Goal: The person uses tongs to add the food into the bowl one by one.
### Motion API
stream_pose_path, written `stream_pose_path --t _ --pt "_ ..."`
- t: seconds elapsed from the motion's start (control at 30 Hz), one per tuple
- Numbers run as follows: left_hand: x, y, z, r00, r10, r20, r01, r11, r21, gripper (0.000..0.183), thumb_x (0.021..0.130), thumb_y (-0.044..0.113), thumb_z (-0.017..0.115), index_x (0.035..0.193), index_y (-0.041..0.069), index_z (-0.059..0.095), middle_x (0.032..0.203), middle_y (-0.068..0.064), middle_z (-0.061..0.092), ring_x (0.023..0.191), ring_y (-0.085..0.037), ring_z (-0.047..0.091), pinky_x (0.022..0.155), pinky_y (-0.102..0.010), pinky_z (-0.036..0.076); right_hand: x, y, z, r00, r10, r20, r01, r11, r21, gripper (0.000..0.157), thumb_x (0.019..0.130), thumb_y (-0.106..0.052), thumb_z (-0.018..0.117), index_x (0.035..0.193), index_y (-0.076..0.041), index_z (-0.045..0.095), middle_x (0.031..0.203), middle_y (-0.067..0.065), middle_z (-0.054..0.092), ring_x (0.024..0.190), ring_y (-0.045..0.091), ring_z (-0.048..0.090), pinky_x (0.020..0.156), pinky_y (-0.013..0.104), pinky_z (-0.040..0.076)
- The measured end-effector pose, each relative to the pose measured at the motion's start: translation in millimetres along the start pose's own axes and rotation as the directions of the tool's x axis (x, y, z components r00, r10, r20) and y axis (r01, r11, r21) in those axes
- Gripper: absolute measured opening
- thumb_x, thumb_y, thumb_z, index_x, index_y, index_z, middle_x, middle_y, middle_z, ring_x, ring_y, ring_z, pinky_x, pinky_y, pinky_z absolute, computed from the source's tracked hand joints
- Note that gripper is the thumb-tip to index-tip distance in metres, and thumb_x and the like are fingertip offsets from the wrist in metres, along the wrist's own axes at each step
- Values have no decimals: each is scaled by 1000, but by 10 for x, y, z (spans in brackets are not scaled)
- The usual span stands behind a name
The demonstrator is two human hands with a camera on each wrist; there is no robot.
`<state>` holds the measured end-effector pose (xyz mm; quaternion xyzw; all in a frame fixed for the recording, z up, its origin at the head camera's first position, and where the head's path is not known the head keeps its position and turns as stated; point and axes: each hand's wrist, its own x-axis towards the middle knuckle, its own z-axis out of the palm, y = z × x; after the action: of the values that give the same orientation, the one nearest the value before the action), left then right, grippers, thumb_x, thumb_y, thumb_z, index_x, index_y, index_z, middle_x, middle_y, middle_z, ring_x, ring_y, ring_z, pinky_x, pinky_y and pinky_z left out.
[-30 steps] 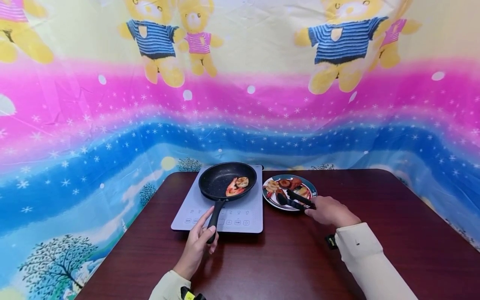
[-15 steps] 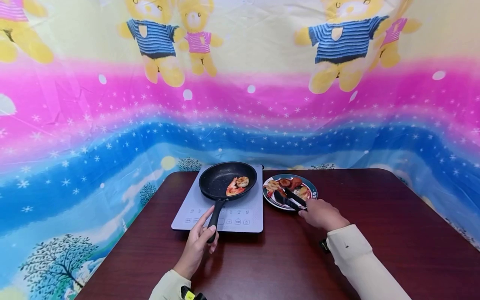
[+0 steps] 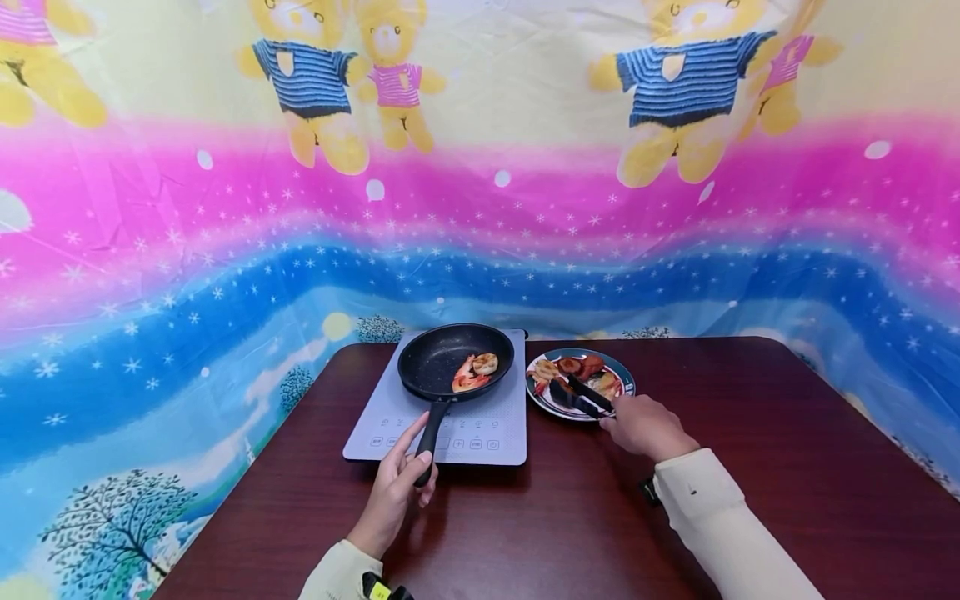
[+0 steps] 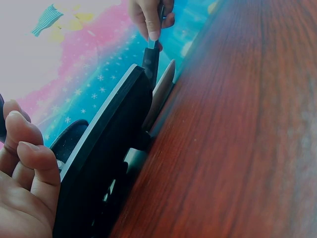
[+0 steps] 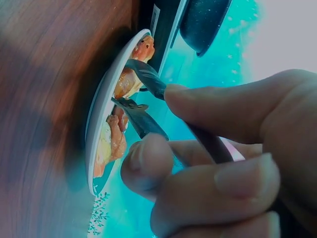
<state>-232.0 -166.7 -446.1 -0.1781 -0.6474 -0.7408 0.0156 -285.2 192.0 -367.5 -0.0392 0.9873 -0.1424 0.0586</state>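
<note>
My left hand (image 3: 392, 492) grips the handle (image 3: 431, 442) of a black frying pan (image 3: 427, 362). Inside the pan lie a shrimp (image 3: 469, 379) and a round browned slice (image 3: 485, 363), toward its right side. With curled fingers, my right hand (image 3: 647, 427) holds black tongs (image 3: 585, 396), one arm under the thumb and the other by the fingers. The tongs' tips are apart and reach down among the food on a plate (image 5: 94, 148), around a browned piece (image 5: 126, 83). Several other pieces of food, some reddish and shrimp-like, share the plate.
The pan stands on a flat white induction cooktop (image 3: 367, 442), its button panel facing me. The plate sits just right of the cooktop on a dark red-brown wooden table (image 3: 555, 525). Behind the table hangs a patterned cloth (image 3: 502, 217) with bears and snowflakes.
My right hand has moved slightly left, bringing the tongs further over the plate. Their tips look a little wider apart than half a second ago. My left hand and the pan have kept still.
</note>
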Motion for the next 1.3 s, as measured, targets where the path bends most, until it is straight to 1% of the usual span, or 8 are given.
stream_pose_path --t 0.37,0.7,0.83,0.97,1.1,1.3 --pt "-7 -2 -9 1000 -12 -5 12 1000 -8 55 100 20 49 151 13 28 67 -7 52 53 -13 47 48 -23 42 -14 31 -60 1000 4 25 -5 999 43 33 96 -30 59 108 1 64 78 9 54 71 23 51 57 36 40" --pt "-3 -1 -5 1000 -9 -5 9 1000 -9 55 100 20 49 151 13 28 67 -7 53 53 -13 47 48 -22 42 -31 74 -105 1000 -24 15 23 999 46 35 95 -29 60 110 1 62 81 9 54 74 22 51 57 35 41" --pt "-3 7 2 1000 -13 -3 13 1000 -12 55 100 20 50 151 13 29 67 -7 53 53 -13 48 49 -23 42 -48 74 -122 1000 -9 15 8 998 57 37 95 -30 59 112 2 62 80 9 53 73 22 50 56 34 41" --pt "-4 8 3 1000 -3 4 3 1000 -12 55 100 19 49 151 12 28 67 -7 53 53 -13 48 49 -23 42 -65 64 -138 1000 4 13 -5 998 61 39 96 -30 59 114 4 61 80 9 53 73 22 50 56 34 41" --pt "-8 5 2 1000 4 3 -4 1000 -8 55 100 18 49 151 12 28 67 -7 53 53 -12 47 48 -23 43 -66 62 -145 1000 -5 4 5 998 56 41 95 -30 59 117 5 61 86 11 56 76 23 51 57 35 42" --pt "-11 -4 -1 1000 1 -1 -1 1000 -5 55 100 18 49 151 12 29 67 -7 53 53 -12 47 48 -23 43 -56 69 -154 1000 -2 -14 2 1000 31 45 95 -31 60 123 5 59 101 17 60 82 26 52 60 38 45"
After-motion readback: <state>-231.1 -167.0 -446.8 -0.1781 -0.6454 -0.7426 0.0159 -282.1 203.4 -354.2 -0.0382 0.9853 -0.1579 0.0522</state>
